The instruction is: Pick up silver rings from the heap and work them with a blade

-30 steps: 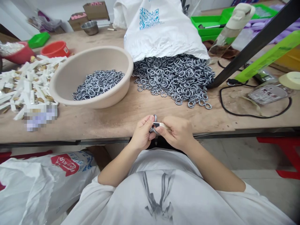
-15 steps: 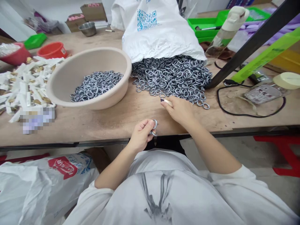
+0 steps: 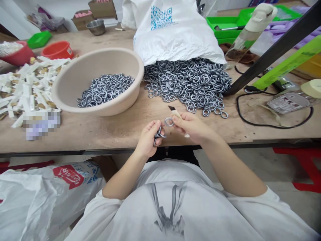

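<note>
Several grey rings (image 3: 158,132) are bunched in the closed fingers of my left hand (image 3: 147,140), just above the table's front edge. Beside it, my right hand (image 3: 195,128) pinches a single grey ring (image 3: 165,122) at its fingertips, close to the left hand. Tucked in the same right hand is a small tool with a white handle and a dark slanted tip (image 3: 176,113), perhaps a small blade. Beyond the hands, a heap of similar rings (image 3: 195,83) spills from a white bag (image 3: 178,43). More rings lie inside a beige basin (image 3: 125,107) to the left.
White strips (image 3: 26,92) cover the table's left side, near a red bowl (image 3: 57,50). On the right, a black post (image 3: 260,63) slants upward by a clear bottle (image 3: 288,103) and a looped black cable (image 3: 250,122). A white sack (image 3: 37,197) sits below the table.
My right hand has come back from the edge of the heap toward my left hand, now with a ring at its fingertips. The tool's dark tip points more upward.
</note>
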Tool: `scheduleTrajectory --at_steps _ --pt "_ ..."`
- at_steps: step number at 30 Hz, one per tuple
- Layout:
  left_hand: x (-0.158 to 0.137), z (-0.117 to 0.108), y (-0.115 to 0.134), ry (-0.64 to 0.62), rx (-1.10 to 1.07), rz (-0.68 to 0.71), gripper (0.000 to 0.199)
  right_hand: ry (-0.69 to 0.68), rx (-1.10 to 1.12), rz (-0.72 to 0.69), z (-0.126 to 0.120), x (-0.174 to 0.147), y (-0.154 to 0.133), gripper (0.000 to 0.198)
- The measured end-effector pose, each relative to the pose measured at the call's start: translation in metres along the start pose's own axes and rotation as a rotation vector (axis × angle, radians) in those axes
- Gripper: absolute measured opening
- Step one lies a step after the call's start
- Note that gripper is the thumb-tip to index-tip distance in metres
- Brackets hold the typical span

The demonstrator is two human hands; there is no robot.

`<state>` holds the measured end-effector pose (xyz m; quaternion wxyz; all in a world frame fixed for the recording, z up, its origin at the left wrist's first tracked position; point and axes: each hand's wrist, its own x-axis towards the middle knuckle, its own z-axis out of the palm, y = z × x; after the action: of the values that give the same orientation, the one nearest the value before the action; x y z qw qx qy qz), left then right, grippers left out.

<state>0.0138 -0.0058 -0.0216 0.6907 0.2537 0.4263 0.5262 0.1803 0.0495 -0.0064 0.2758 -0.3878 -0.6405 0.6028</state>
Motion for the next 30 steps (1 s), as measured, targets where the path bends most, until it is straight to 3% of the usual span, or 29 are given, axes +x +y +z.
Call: scheduleTrajectory --at_steps 2,4,9,13,16,20,26,30 --pt "0.001 0.006 -0.006 -0.035 0.033 0.031 0.047 0.000 0.200 -0.030 0.016 -0.014 0.000 0.049" --pt "0.002 0.011 -0.012 -0.060 0.049 0.066 0.048 0.121 0.236 -0.089 0.030 -0.020 0.003 0.050" --pt "0.000 0.015 -0.024 -0.011 0.091 0.198 0.045 0.429 0.015 -0.144 0.054 -0.018 0.016 0.039" --pt "-0.002 0.008 -0.026 0.007 0.262 0.332 0.036 0.562 -0.037 -0.222 0.061 -0.018 0.025 0.027" --pt "-0.003 0.003 -0.023 -0.021 0.290 0.340 0.034 0.526 -0.052 -0.247 0.057 -0.020 0.027 0.020" --pt "-0.003 0.000 -0.019 -0.027 0.195 0.246 0.039 0.423 -0.130 -0.313 0.038 -0.028 0.018 0.021" --pt "-0.007 -0.002 -0.013 0.007 0.380 0.362 0.038 0.324 -0.669 -0.529 0.019 -0.047 -0.003 0.042" --pt "-0.012 -0.001 -0.005 0.016 0.522 0.402 0.038 0.315 -0.875 -0.534 0.018 -0.051 -0.010 0.046"
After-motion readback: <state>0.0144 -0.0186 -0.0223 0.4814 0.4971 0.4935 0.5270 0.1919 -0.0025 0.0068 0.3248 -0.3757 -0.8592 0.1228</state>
